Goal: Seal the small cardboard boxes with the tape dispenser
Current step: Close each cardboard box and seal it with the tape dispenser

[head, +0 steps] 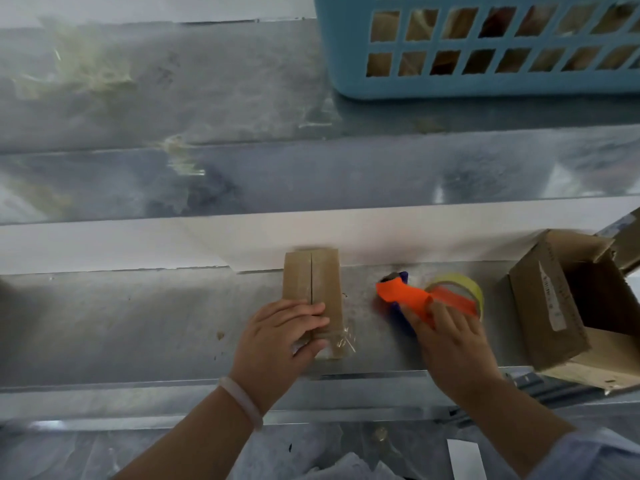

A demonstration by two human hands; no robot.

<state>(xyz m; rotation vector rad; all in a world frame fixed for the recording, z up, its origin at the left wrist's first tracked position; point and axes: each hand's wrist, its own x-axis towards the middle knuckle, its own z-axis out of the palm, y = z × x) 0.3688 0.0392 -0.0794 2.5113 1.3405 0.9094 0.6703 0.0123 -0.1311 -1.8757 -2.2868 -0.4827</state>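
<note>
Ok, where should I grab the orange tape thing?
Grab the tape dispenser by its long orange middle, reaching in from your side like the right hand. The tape roll fills the right end.

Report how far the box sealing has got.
Done: clear tape already covers the near end of the small cardboard box. In hand: the left hand presses that box onto the metal table, and the right hand holds the orange tape dispenser beside it. Left: the top seam looks untaped along its far stretch.
</note>
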